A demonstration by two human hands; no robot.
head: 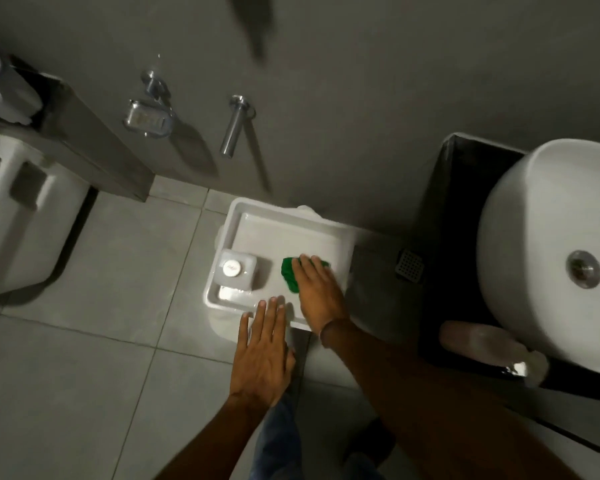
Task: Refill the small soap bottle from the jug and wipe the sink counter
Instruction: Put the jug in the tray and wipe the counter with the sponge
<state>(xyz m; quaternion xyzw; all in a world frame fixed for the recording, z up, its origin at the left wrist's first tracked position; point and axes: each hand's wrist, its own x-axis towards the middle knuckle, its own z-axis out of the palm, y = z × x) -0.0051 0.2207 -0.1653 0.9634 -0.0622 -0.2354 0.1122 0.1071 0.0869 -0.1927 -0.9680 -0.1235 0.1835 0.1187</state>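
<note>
A translucent jug [236,275] with a white cap stands in the left part of a white tray [291,233] on the floor. A green cloth [288,277] lies in the tray to the jug's right, with my right hand [317,292] laid over it and the fingers curled on it. My left hand [262,355] hovers flat and open at the tray's near edge, holding nothing. A small pale soap bottle [482,339] lies on its side on the black sink counter [458,202], just left of the white basin [534,237].
A white fixture [14,220] stands at the left. On the grey wall are a metal spout [234,126] and a soap dish [148,117]. A floor drain [409,265] sits between tray and counter. My legs are below the tray.
</note>
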